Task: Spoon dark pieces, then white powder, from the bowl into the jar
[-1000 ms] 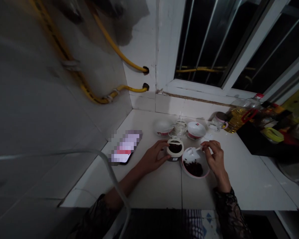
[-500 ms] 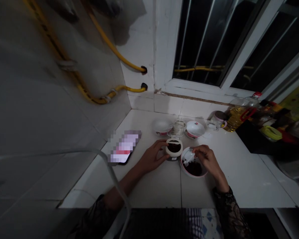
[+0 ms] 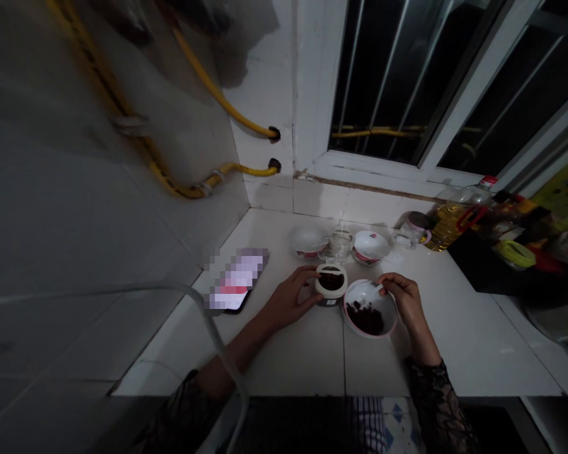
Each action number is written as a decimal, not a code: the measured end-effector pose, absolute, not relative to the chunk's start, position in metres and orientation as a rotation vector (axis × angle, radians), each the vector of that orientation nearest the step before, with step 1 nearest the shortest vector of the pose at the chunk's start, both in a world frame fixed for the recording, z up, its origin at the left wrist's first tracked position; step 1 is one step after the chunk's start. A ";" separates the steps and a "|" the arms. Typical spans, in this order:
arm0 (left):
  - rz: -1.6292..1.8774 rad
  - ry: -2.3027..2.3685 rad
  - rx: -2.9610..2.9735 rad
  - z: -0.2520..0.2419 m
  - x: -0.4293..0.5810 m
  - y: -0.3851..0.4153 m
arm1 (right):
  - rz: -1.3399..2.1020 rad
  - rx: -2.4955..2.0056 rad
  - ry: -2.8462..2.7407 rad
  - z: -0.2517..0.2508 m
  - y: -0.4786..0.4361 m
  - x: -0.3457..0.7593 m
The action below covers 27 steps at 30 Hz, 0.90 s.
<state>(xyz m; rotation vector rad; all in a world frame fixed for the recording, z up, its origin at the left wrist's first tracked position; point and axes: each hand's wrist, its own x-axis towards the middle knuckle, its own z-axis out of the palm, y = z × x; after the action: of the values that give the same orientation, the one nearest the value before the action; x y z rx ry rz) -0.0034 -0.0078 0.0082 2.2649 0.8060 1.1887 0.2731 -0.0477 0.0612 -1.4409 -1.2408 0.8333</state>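
My left hand (image 3: 288, 297) is wrapped round a small round jar (image 3: 331, 285) with a white rim and dark contents, standing on the white counter (image 3: 293, 353). Just right of the jar sits a white bowl (image 3: 370, 308) with a pink rim, holding a heap of dark red bits. My right hand (image 3: 404, 296) is pinched on a small white spoon (image 3: 372, 292) whose tip reaches into the bowl from its right rim.
Behind the jar stand two more white bowls (image 3: 308, 241) (image 3: 370, 246), a glass cup (image 3: 340, 243) and a small jar (image 3: 415, 224). A phone (image 3: 236, 279) lies at the left. An oil bottle (image 3: 454, 216) and packets crowd the right, by a dark stove (image 3: 492, 265).
My right hand dipped the spoon down into the bowl, then drew back to the bowl's right rim. My left hand stayed on the jar.
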 end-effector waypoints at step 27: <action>1.191 0.795 2.249 0.005 -0.003 -0.005 | 0.548 -1.345 -1.265 0.072 -0.043 0.262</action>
<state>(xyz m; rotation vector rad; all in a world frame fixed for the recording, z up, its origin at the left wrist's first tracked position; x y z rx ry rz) -0.0032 -0.0051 0.0051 2.2486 0.7947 1.1915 0.2623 -0.0426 0.0722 -1.3455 -1.2647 0.5482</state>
